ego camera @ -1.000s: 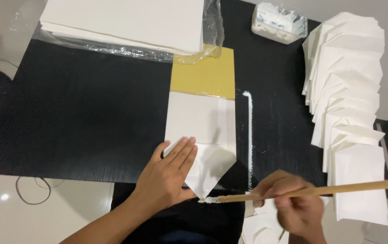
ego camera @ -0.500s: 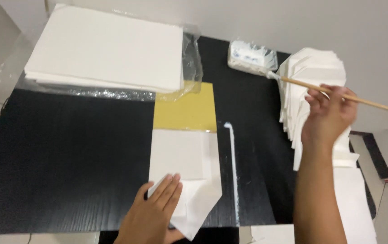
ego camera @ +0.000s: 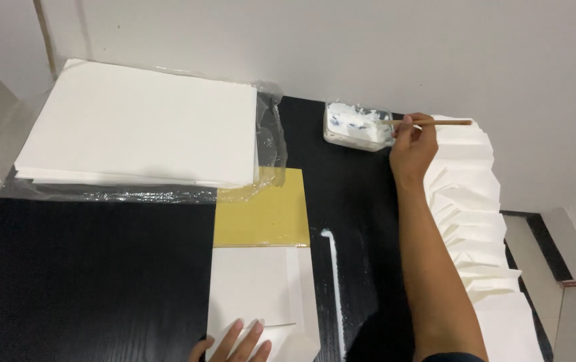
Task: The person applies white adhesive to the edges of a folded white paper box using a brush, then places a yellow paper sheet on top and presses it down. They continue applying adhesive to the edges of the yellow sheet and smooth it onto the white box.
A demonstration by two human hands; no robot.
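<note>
A: What am I looking at?

B: I see a smooth white folded sheet [ego camera: 257, 295] on the black wood-grain table [ego camera: 86, 281], lapping a matte yellow card [ego camera: 264, 214]. My left hand [ego camera: 234, 345] lies flat on it, fingers spread

A: And the other?

B: My right hand [ego camera: 412, 147] pinches a thin wooden stick [ego camera: 435, 123], its tip in a clear tub [ego camera: 358, 125] of thick white paste at the table's far edge

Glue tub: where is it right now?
Head view: the glue tub sits at the far edge of the black table, against the wall, right of the white paper stack. The right hand dips a brush into it.
</note>
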